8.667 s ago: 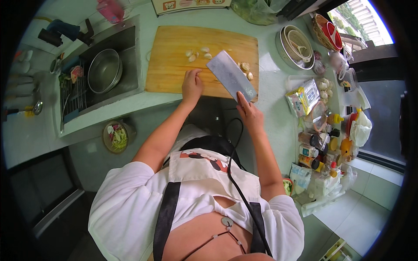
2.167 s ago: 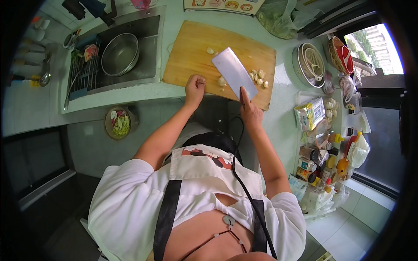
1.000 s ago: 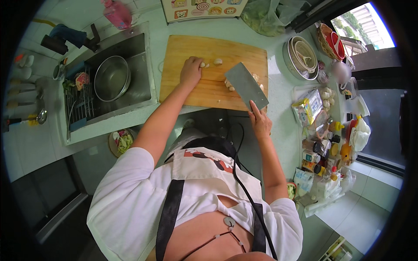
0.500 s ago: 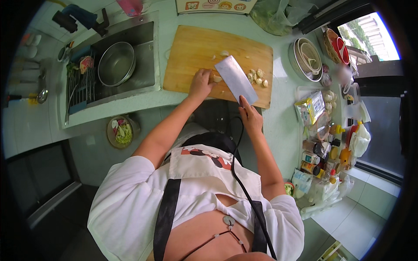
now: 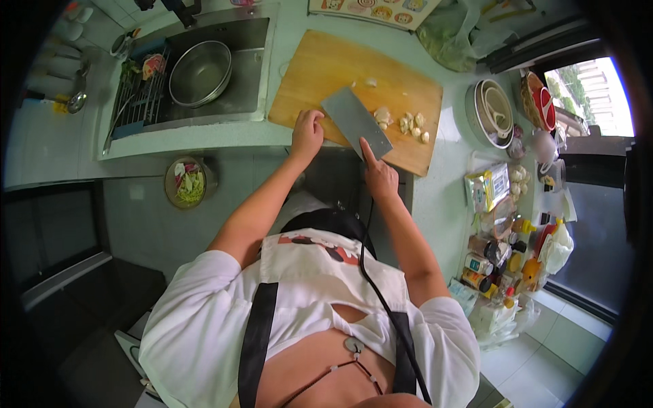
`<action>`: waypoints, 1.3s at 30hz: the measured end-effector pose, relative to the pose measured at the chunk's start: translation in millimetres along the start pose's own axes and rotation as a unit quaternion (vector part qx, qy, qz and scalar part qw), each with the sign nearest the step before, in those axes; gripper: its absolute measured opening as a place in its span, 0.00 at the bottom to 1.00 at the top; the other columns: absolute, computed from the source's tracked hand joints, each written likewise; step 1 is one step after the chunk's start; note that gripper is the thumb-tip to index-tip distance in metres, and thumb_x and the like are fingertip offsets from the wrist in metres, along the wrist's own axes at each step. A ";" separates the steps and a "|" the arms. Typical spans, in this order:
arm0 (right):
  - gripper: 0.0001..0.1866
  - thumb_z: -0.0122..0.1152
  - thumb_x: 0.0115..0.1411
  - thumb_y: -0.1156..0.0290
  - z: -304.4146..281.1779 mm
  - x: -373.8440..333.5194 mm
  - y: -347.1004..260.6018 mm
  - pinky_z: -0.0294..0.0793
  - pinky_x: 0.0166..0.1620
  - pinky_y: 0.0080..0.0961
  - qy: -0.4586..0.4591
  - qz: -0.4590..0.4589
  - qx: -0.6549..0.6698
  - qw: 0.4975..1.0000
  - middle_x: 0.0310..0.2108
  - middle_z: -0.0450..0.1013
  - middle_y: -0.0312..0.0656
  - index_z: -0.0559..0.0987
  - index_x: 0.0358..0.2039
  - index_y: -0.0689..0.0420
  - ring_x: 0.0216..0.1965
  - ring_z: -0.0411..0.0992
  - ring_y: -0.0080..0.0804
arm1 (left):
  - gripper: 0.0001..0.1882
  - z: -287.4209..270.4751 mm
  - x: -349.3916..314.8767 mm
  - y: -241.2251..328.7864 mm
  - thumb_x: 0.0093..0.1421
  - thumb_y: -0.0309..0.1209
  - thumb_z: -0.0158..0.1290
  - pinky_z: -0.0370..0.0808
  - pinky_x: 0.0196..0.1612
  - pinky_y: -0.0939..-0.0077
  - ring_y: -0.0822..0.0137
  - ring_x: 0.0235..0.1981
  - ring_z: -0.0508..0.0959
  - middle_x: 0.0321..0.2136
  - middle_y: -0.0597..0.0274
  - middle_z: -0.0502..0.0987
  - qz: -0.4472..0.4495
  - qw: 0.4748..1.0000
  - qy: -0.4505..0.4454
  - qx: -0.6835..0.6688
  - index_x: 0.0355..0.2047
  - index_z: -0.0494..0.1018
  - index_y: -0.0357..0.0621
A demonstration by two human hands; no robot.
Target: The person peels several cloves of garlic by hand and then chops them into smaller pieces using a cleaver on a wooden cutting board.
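My right hand (image 5: 381, 178) grips a cleaver (image 5: 355, 122) near the board's front edge, the index finger stretched along its broad blade. The blade slants up and left over the wooden cutting board (image 5: 333, 64). Its handle is hidden in my hand. Just left of the blade, my left hand (image 5: 308, 139) is closed over the board's front edge, fingertips curled together. What they pinch, if anything, cannot be made out. Several garlic cloves (image 5: 412, 124) lie right of the blade, with a flatter garlic piece (image 5: 382, 115) beside them. Another garlic bit (image 5: 371, 82) rests farther back.
To the left is a sink (image 5: 261, 81) with a metal bowl (image 5: 201, 73) and a drying rack (image 5: 143, 95). Nested bowls and strainers (image 5: 491, 112) stand right of the board, near seasoning bottles (image 5: 479, 264). A bin with vegetable scraps (image 5: 189, 185) stands below the counter.
The head view has shifted, so the counter appears turned. The clove at my left fingertips no longer shows there. A flatter garlic piece now shows right of the blade. The cleaver stays in my right hand.
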State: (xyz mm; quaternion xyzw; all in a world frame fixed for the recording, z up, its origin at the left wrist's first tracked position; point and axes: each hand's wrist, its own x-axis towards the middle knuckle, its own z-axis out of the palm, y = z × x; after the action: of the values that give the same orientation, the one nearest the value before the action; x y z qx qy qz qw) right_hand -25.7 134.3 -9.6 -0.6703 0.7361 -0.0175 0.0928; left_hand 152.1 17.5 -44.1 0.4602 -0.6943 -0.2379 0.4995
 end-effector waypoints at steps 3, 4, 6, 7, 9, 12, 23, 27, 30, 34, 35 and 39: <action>0.38 0.49 0.48 0.75 -17.4 -7.8 -3.7 0.70 0.22 0.41 0.110 -0.026 0.023 0.993 0.18 0.70 0.49 0.54 0.59 0.33 0.21 0.71 0.47 | 0.09 -3.2 -8.2 -0.4 0.49 0.17 0.45 0.69 0.31 0.74 0.63 0.27 0.71 0.28 0.56 0.70 -0.083 0.996 -0.014 -0.020 0.31 0.69 0.37; 0.37 0.51 0.47 0.76 -25.9 -4.2 -6.2 0.69 0.21 0.42 0.143 -0.015 0.085 0.986 0.17 0.69 0.48 0.57 0.58 0.33 0.19 0.70 0.47 | 0.09 -3.6 -6.5 -2.7 0.49 0.16 0.45 0.69 0.30 0.74 0.63 0.27 0.71 0.28 0.56 0.70 -0.084 0.996 -0.001 -0.036 0.31 0.69 0.37; 0.37 0.51 0.48 0.76 -32.7 1.6 -14.8 0.70 0.25 0.42 0.126 0.017 0.106 0.986 0.22 0.71 0.49 0.57 0.58 0.34 0.22 0.71 0.49 | 0.09 -2.8 -1.9 -7.0 0.48 0.16 0.45 0.69 0.30 0.75 0.64 0.26 0.71 0.28 0.57 0.70 -0.087 0.994 0.021 -0.068 0.31 0.69 0.37; 0.37 0.50 0.48 0.76 -32.9 4.0 -17.3 0.70 0.27 0.42 0.118 0.033 0.117 0.986 0.25 0.72 0.50 0.57 0.58 0.34 0.23 0.71 0.49 | 0.09 -3.0 -3.5 -7.4 0.48 0.16 0.45 0.69 0.30 0.73 0.62 0.27 0.71 0.27 0.56 0.70 -0.089 0.994 0.019 -0.065 0.31 0.69 0.38; 0.37 0.49 0.49 0.75 -6.5 6.6 -9.9 0.69 0.26 0.44 0.071 0.034 0.034 0.996 0.25 0.72 0.52 0.54 0.59 0.33 0.23 0.71 0.51 | 0.09 -0.8 -2.2 -3.1 0.47 0.16 0.44 0.69 0.31 0.70 0.57 0.28 0.71 0.26 0.53 0.69 -0.088 0.994 0.015 -0.063 0.30 0.68 0.38; 0.36 0.48 0.50 0.75 16.2 2.4 -0.5 0.68 0.26 0.46 0.102 -0.004 -0.015 0.995 0.25 0.71 0.56 0.53 0.59 0.32 0.23 0.69 0.56 | 0.09 4.0 -11.6 -2.6 0.47 0.16 0.44 0.69 0.31 0.70 0.56 0.28 0.71 0.25 0.53 0.69 -0.074 0.996 0.005 -0.050 0.30 0.68 0.38; 0.35 0.47 0.51 0.74 15.7 1.4 2.1 0.70 0.26 0.43 0.058 0.008 -0.021 0.998 0.22 0.72 0.53 0.53 0.59 0.31 0.24 0.71 0.52 | 0.11 2.0 -4.6 -1.5 0.47 0.15 0.44 0.69 0.31 0.73 0.59 0.28 0.71 0.28 0.54 0.69 -0.081 0.995 -0.005 -0.057 0.31 0.68 0.37; 0.35 0.45 0.52 0.76 -13.8 14.6 -0.6 0.70 0.27 0.44 0.032 -0.001 0.000 0.999 0.23 0.71 0.56 0.53 0.59 0.31 0.24 0.71 0.52 | 0.10 -2.3 -16.3 -4.7 0.47 0.15 0.44 0.69 0.31 0.73 0.58 0.29 0.71 0.28 0.54 0.70 -0.088 0.994 -0.016 -0.058 0.31 0.68 0.37; 0.35 0.46 0.51 0.76 -8.9 0.1 -5.0 0.70 0.27 0.44 0.052 0.020 0.026 0.998 0.23 0.71 0.55 0.54 0.59 0.32 0.24 0.71 0.52 | 0.10 -5.8 -5.1 0.0 0.48 0.16 0.44 0.69 0.31 0.72 0.57 0.29 0.71 0.29 0.53 0.70 -0.094 0.993 -0.019 -0.069 0.31 0.68 0.37; 0.36 0.48 0.50 0.75 -2.4 11.3 5.0 0.70 0.28 0.44 0.016 0.026 0.010 0.999 0.24 0.71 0.54 0.54 0.59 0.32 0.25 0.71 0.52 | 0.10 1.2 -6.3 -9.9 0.49 0.16 0.44 0.70 0.31 0.77 0.66 0.27 0.71 0.29 0.58 0.70 -0.066 0.997 -0.013 -0.050 0.33 0.69 0.38; 0.36 0.49 0.50 0.74 -11.3 13.3 5.3 0.70 0.28 0.43 0.011 0.028 -0.001 1.000 0.25 0.72 0.54 0.54 0.59 0.32 0.26 0.71 0.52 | 0.10 0.3 -5.4 -8.9 0.49 0.16 0.44 0.70 0.31 0.77 0.66 0.27 0.71 0.28 0.57 0.70 -0.071 0.996 -0.021 -0.038 0.33 0.69 0.38; 0.36 0.52 0.47 0.79 -30.2 6.1 10.5 0.70 0.29 0.31 0.013 0.016 0.335 0.942 0.19 0.69 0.44 0.59 0.58 0.39 0.18 0.68 0.38 | 0.10 -3.3 -0.4 -7.6 0.49 0.17 0.45 0.70 0.31 0.75 0.66 0.27 0.71 0.28 0.57 0.70 -0.077 0.996 -0.035 -0.023 0.33 0.70 0.38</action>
State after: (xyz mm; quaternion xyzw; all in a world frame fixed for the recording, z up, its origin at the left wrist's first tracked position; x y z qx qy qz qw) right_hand -41.4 126.3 17.8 -0.5885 0.6993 -0.2702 0.3027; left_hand 158.2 14.8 -49.1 0.4919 -0.6683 -0.3073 0.4657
